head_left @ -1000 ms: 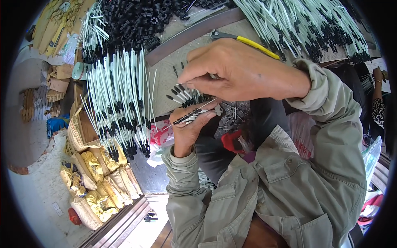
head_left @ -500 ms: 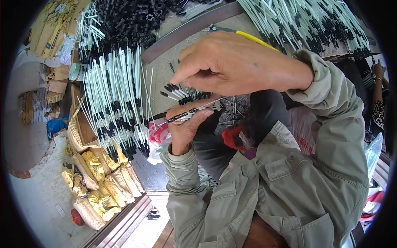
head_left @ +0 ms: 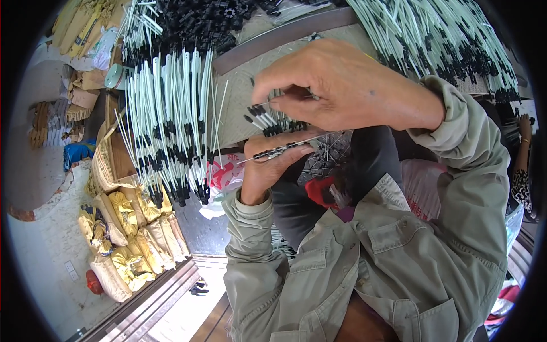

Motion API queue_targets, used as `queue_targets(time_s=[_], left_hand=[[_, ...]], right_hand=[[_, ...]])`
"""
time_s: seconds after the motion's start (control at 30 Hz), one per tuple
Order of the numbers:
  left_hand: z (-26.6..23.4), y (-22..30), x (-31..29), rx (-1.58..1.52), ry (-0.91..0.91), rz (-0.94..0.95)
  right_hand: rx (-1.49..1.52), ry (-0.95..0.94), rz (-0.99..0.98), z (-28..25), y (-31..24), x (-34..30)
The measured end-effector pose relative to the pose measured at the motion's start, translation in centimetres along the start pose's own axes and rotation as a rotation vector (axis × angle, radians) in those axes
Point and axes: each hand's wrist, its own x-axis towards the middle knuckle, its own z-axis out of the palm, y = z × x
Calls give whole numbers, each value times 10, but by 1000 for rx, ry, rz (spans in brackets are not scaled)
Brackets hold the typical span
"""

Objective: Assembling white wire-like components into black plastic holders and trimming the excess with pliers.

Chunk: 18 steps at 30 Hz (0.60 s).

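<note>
My left hand is closed around a small bunch of thin white rods with black tips; the tips fan out above its fingers. Along its thumb lies a row of black-and-white pieces, with a thin straight wire sticking out past both ends. Just above, my right hand is bent over the bunch, thumb and forefinger curled together by the black tips. Whatever those fingertips pinch is too small to tell. My two hands are close together over my lap.
Large bundles of pale green rods with black ends lie at left and far right. A heap of black plastic parts is behind a metal strip. Wrapped yellow-brown packages fill the lower left. Another person's arm shows at right.
The whole scene has shifted slightly to the right in the picture. My left hand keeps its hold, and my right thumb and forefinger now show a wider gap behind their tips.
</note>
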Motion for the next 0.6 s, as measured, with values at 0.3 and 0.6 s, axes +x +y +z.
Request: queue_targets(time_s=[0.3, 0.6], left_hand=[[-2, 5, 2, -54, -64, 15], [-5, 1, 1, -8, -77, 76]], right_hand=[[73, 23, -50, 9, 3, 3], [102, 123, -45, 21, 1, 0]])
